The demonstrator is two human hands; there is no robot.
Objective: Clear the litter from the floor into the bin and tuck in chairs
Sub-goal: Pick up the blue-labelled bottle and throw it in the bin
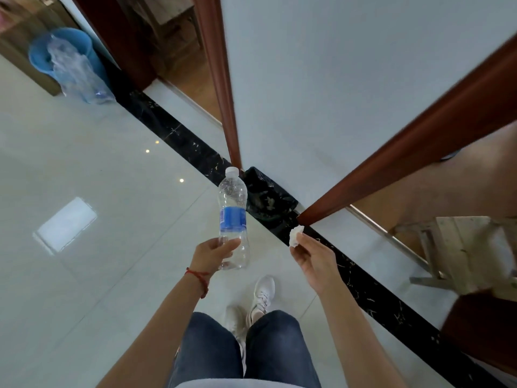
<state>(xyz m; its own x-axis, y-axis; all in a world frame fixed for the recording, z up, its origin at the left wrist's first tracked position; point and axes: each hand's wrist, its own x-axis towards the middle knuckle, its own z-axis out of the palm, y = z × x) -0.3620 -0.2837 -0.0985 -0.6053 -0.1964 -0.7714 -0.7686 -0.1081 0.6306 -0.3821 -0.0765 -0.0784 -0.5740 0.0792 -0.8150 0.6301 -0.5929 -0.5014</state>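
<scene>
Over pale tiled floor [84, 275], left hand [212, 254] grips bottle [233, 217], right hand [313, 257] pinches tissue [296, 236].

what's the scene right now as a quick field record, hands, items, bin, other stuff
left hand: left hand grips the lower part of a clear plastic bottle, cap up, blue label
right hand: right hand pinches a crumpled white tissue
bin: black-lined bin against the wall ahead, between two door frames
other: blue bucket with clear plastic bag, far left
litter status: both items not yet in the bin
</scene>
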